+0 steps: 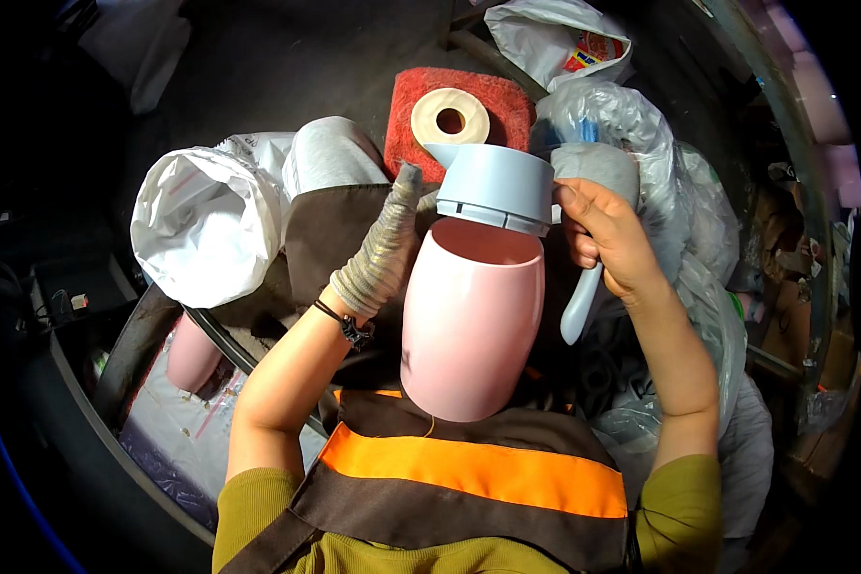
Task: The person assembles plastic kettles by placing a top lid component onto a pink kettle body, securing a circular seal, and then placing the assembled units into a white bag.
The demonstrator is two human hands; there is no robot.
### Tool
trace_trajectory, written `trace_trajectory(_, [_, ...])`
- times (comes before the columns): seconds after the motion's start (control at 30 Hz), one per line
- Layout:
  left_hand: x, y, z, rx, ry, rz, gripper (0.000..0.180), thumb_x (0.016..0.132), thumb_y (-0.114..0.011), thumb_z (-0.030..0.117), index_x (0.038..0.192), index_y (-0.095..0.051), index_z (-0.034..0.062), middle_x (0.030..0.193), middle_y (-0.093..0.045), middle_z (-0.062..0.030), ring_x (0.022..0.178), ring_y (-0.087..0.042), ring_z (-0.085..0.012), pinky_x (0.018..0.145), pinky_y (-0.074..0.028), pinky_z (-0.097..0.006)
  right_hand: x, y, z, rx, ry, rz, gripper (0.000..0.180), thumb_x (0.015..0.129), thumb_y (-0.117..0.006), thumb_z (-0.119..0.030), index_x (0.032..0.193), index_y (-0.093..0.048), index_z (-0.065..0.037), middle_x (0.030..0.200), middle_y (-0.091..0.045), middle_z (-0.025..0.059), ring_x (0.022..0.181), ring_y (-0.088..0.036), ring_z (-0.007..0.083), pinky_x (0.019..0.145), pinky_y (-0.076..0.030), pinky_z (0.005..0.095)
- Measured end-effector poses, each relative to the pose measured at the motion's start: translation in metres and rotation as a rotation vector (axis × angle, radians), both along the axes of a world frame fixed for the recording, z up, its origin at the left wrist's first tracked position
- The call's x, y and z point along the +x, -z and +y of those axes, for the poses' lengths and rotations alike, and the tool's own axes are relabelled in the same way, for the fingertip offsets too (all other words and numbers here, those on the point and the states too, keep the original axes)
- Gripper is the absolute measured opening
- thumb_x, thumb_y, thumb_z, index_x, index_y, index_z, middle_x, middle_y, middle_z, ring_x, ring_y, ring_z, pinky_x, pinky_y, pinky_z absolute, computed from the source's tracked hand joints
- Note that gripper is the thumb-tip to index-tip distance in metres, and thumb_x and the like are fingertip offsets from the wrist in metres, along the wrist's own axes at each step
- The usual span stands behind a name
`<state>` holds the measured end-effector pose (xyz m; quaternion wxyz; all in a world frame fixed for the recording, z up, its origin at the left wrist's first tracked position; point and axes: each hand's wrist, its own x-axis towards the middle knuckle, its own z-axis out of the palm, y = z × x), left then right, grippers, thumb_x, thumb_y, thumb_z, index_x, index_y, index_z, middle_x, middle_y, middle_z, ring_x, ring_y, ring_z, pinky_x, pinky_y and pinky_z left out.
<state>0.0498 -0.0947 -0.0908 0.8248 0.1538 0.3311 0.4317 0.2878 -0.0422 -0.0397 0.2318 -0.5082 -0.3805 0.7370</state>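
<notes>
A pink jug body (474,325), round and glossy with an open top, stands upright in front of my apron. My left hand (383,253), in a striped knit glove, is against its left side with the thumb up; the other fingers are hidden behind it. My right hand (603,225), bare, pinches the upper part of the handle (582,308) of a pale blue spouted collar (496,185). This collar sits slightly tilted over the jug's mouth, its spout pointing left. Part of the jug's opening shows below the collar's rim.
Beyond the jug, a tape roll (430,120) lies on a red cloth-covered pad (407,148). An open white bag (206,234) stands to the left, above another pink jug body (193,354). Clear plastic bags (679,206) crowd the right; a white bag (545,38) is farther back.
</notes>
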Motion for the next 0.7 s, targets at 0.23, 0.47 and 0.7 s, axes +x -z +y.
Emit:
trace_trajectory(0.23, [-0.003, 0.006, 0.004, 0.006, 0.028, -0.032, 0.087, 0.084, -0.050, 0.071, 0.134, -0.048, -0.0001, 0.132, -0.055, -0.0116, 0.120, -0.052, -0.0200, 0.104, -0.041, -0.035, 0.000, 0.002, 0.007, 0.054, -0.022, -0.051, 0.036, 0.093, -0.064, -0.031, 0.111, -0.058, 0.000, 0.070, -0.048, -0.0069, 0.047, -0.039, -0.0026, 0.040, -0.030, 0.0137])
trace_trajectory(0.47, [-0.001, 0.015, 0.005, 0.079, -0.004, 0.059, 0.090, 0.084, -0.051, 0.071, 0.138, -0.043, -0.0004, 0.138, -0.050, -0.0125, 0.124, -0.050, -0.0217, 0.108, -0.037, -0.037, -0.003, 0.007, 0.002, 0.052, -0.016, -0.085, 0.040, 0.092, -0.066, -0.032, 0.113, -0.057, 0.001, 0.072, -0.051, -0.0059, 0.047, -0.038, -0.0024, 0.040, -0.029, 0.0144])
trace_trajectory(0.7, [-0.001, 0.011, 0.009, 0.047, -0.027, 0.052, 0.087, 0.084, -0.054, 0.069, 0.136, -0.045, -0.0003, 0.132, -0.055, -0.0135, 0.120, -0.054, -0.0207, 0.104, -0.042, -0.036, -0.006, 0.002, 0.002, 0.082, -0.010, -0.098, 0.040, 0.093, -0.065, -0.030, 0.115, -0.057, 0.002, 0.071, -0.051, -0.0060, 0.046, -0.038, -0.0024, 0.040, -0.028, 0.0143])
